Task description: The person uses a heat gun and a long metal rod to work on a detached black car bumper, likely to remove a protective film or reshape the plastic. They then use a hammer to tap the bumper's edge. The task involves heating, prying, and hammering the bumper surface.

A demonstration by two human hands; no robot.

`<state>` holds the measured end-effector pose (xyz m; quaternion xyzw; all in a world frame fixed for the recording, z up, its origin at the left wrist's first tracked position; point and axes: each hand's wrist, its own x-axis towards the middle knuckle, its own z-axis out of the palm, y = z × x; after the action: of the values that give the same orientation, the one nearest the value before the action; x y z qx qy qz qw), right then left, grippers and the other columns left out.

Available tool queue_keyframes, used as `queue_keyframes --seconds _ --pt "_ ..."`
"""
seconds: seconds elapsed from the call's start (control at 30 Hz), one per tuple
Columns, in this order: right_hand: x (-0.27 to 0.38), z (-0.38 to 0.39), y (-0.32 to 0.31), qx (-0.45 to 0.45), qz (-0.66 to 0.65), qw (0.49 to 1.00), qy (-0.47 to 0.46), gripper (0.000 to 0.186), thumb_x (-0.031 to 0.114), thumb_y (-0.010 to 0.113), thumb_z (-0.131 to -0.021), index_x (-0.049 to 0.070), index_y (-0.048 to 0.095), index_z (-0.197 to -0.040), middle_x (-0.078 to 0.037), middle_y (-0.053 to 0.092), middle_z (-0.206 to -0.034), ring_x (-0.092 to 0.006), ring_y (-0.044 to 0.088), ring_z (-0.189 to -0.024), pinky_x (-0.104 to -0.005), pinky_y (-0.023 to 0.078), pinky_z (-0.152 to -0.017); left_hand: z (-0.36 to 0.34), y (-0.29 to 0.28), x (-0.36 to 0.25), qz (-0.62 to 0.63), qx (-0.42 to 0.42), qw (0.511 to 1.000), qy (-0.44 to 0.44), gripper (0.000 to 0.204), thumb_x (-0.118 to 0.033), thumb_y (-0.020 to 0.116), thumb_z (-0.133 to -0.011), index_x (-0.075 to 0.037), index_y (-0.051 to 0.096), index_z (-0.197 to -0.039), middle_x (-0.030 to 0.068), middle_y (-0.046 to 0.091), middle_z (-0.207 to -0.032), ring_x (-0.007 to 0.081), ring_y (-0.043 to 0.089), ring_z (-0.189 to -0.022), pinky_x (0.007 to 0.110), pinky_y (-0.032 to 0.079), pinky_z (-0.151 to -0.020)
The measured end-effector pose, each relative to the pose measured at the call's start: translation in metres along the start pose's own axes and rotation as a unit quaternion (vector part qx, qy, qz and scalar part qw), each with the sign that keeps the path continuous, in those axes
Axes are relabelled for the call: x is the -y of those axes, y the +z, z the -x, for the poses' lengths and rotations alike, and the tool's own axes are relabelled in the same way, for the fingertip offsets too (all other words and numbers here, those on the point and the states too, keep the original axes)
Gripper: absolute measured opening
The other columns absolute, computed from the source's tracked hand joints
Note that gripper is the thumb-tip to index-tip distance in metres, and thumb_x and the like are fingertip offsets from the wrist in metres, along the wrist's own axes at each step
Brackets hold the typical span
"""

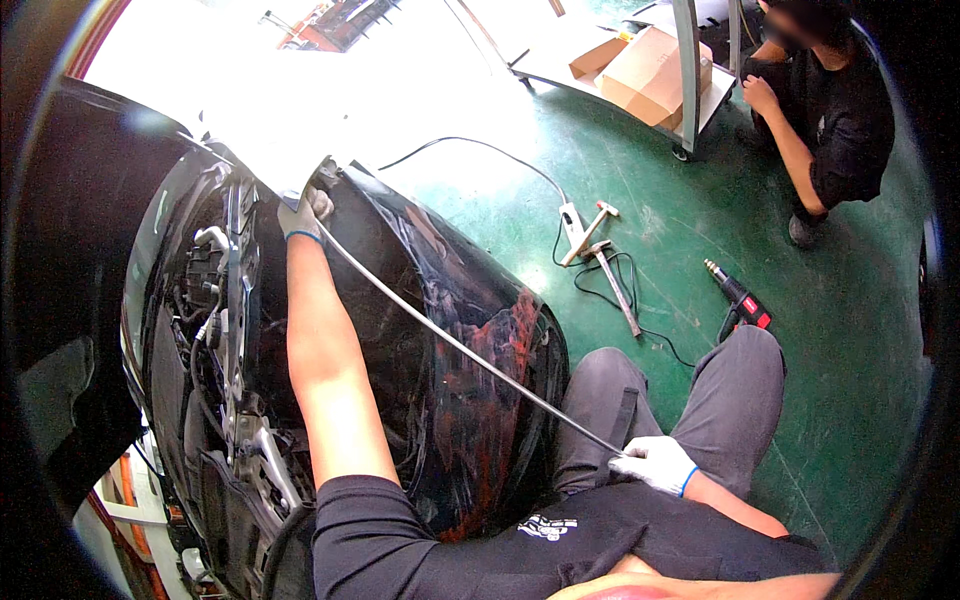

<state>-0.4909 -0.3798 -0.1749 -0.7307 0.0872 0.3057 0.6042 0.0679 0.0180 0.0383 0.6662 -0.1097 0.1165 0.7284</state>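
A long, thin, curved metal rod (pixel 450 341) runs across the dark car fender (pixel 480 300), which has scuffed, reddish patches. My right hand (pixel 658 465), in a white glove, is closed around its near end by my lap. Farther off on the left, my gloved left hand (pixel 305 216) has its fingers curled around the rod's far end. That hand is at the fender's far edge, where glare washes out the detail; the rod's tip is hidden there. Left of my left arm lies the exposed engine bay (pixel 215 320) with its hoses and metal brackets.
On the green floor lie two hammers (pixel 616 290), a white power strip (pixel 572 224) with black cords, and a red-and-black heat gun (pixel 742 302). A wheeled cart (pixel 690 80) carries cardboard boxes (pixel 655 78). Another person (pixel 850 120) crouches at the far right. A raised dark panel (pixel 80 230) stands at left.
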Motion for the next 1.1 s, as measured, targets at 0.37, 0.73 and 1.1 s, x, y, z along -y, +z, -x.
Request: queue_keyframes --seconds 0.37,0.73,1.1 --pt "0.006 -0.014 -0.055 0.178 0.036 0.983 -0.004 0.048 0.052 0.067 -0.095 0.004 0.073 -0.097 -0.008 0.067 -0.083 -0.0157 0.060 -0.077 -0.0342 0.048 -0.073 -0.009 -0.011 -0.007 0.057 -0.001 0.998 -0.039 0.037 -0.019 0.053 -0.105 -0.011 0.041 -0.071 -0.0002 0.030 -0.057 0.0141 0.029 -0.042 0.031 0.022 -0.042" --pt "-0.005 -0.006 0.003 -0.016 0.019 1.000 0.003 0.044 0.046 0.078 -0.088 0.003 0.076 -0.095 -0.009 0.074 -0.081 -0.0150 0.066 -0.074 -0.0322 0.053 -0.072 -0.003 -0.005 0.005 -0.003 -0.009 1.000 0.003 0.042 -0.015 0.061 -0.100 -0.013 0.039 -0.065 -0.0001 0.029 -0.054 0.0145 0.029 -0.039 0.032 0.024 -0.040" --pt "0.004 -0.011 -0.057 0.178 0.040 0.983 -0.004 0.046 0.048 0.068 -0.095 0.002 0.074 -0.098 -0.008 0.071 -0.087 -0.0142 0.062 -0.083 -0.0314 0.049 -0.077 0.003 0.004 -0.012 0.028 0.009 0.999 -0.013 0.033 -0.016 0.053 -0.103 -0.010 0.043 -0.073 -0.0016 0.028 -0.056 0.0134 0.029 -0.042 0.032 0.023 -0.043"
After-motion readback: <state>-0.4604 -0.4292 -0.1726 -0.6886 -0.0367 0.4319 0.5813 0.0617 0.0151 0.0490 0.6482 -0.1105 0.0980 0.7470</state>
